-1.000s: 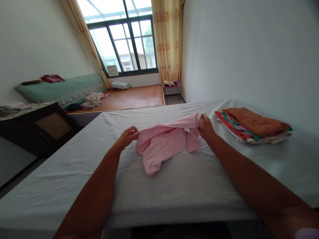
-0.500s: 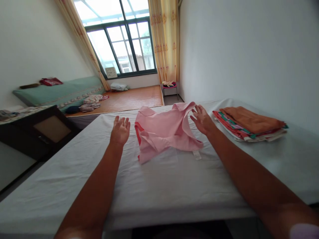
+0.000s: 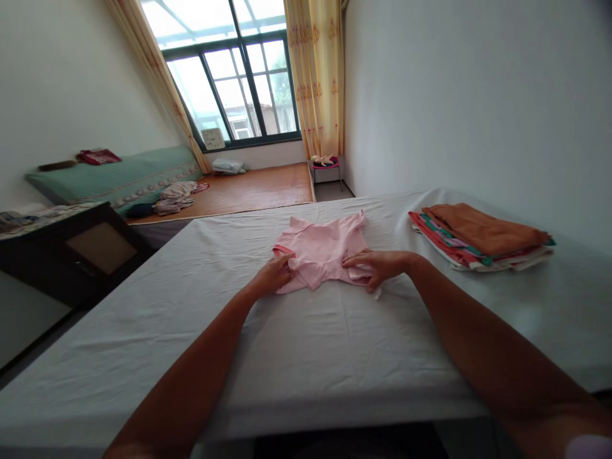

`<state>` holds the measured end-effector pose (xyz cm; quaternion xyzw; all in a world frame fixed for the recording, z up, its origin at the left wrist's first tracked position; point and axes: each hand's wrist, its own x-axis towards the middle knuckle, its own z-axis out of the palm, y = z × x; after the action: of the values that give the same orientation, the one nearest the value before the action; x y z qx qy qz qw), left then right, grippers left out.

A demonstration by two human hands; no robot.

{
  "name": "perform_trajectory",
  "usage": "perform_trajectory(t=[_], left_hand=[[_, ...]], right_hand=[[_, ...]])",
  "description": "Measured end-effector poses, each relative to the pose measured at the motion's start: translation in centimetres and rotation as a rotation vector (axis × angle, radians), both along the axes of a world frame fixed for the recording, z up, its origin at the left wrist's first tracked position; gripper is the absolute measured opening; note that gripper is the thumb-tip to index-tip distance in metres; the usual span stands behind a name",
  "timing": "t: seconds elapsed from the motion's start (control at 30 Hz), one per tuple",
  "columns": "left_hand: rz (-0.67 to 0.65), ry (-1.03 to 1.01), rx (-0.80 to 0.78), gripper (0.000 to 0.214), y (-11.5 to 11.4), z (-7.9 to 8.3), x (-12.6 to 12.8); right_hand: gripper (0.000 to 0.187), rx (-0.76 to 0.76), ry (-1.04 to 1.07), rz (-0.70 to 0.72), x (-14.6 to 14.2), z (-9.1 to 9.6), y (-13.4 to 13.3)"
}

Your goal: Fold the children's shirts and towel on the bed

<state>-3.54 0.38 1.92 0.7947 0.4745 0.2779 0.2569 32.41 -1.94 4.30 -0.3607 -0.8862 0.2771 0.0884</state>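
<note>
A pink short garment, seemingly a shirt (image 3: 318, 245), lies flattened and a little creased on the white-sheeted table or bed (image 3: 306, 357). Its left edge shows a coral-red trim. My left hand (image 3: 276, 275) grips the near left edge of the shirt, with the fingertips over the cloth. On the opposite side, my right hand (image 3: 375, 264) has its fingers and thumb closed on the near right part, where the fabric bunches. A small white tag pokes out beside the right thumb.
To the right lies a stack of folded clothes (image 3: 482, 236), orange-brown on top. A dark cabinet (image 3: 86, 255) stands at the left. Farther back are a bed with a brown mat (image 3: 268, 185), crumpled clothes (image 3: 174, 197) and a small stool (image 3: 326, 166) by the window.
Both hands, open half a second ago, have moved inward and closed on the shirt's near sides. The shirt's raised right part has come down and lies flatter.
</note>
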Motion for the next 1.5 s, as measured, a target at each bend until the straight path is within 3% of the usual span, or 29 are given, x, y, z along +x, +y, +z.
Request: perform_trajectory(t=[0.07,0.17,0.27,0.4,0.47,0.53,0.6,0.67,0.73,0.8,0.87,0.93,1.03,1.2,1.37,1.5], left_hand=[[0.024,0.049,0.047,0.049,0.0,-0.1,0.5],[-0.023,0.011,-0.002,0.026,-0.1,0.4,0.5],[-0.076,-0.267,-0.118,0.020,-0.2,1.5,-0.5],[-0.031,-0.624,-0.253,0.028,-0.6,3.7,-3.7],[-0.083,-0.605,-0.346,0.030,-1.1,4.6,-5.4],[-0.223,-0.453,-0.461,0.033,-1.7,5.2,-6.7],[-0.374,-0.305,-0.564,0.042,-2.0,5.6,-7.4],[-0.408,-0.283,-0.584,0.051,-1.9,5.4,-7.5],[-0.281,-0.340,-0.505,0.052,-1.3,4.7,-7.1],[-0.058,-0.353,-0.348,0.050,-0.1,3.4,-6.6],[0.157,-0.260,-0.172,0.052,1.2,1.8,-6.2],[0.288,-0.085,-0.029,0.053,2.4,0.4,-5.8],[0.309,0.184,0.065,0.051,3.7,-0.5,-5.0],[0.228,0.533,0.117,0.052,5.9,0.3,-2.7],[0.226,0.606,0.127,0.029,7.7,0.7,-2.0],[0.313,0.627,0.171,0.029,8.0,0.8,-3.6]], right_hand=[[0.067,0.037,-0.033,-0.012,0.6,-0.3,0.4],[0.039,0.040,-0.023,-0.129,1.5,-0.4,1.0],[0.024,-0.009,0.099,-0.189,1.9,0.1,1.1],[0.030,-0.244,0.337,-0.108,2.0,1.7,-0.2],[0.033,-0.405,0.342,-0.046,2.1,2.4,-0.9],[0.037,-0.490,0.343,-0.043,2.1,2.8,-1.1],[0.040,-0.435,0.416,-0.143,1.9,2.6,-0.9],[0.039,-0.283,0.488,-0.258,1.3,1.9,-0.3],[0.038,-0.154,0.457,-0.302,0.5,0.9,0.2],[0.042,-0.072,0.327,-0.287,-0.6,0.1,0.3],[0.049,0.010,0.167,-0.247,-1.7,-0.5,0.0],[0.054,0.115,0.056,-0.171,-2.6,-0.8,-0.3],[0.050,0.205,-0.021,-0.077,-3.3,-0.9,-0.6],[0.035,0.213,-0.058,-0.062,-3.1,-0.7,-0.5],[0.025,0.205,-0.054,-0.021,-2.7,-0.1,-0.6],[0.022,0.155,-0.131,-0.100,-0.9,0.4,-0.3]])
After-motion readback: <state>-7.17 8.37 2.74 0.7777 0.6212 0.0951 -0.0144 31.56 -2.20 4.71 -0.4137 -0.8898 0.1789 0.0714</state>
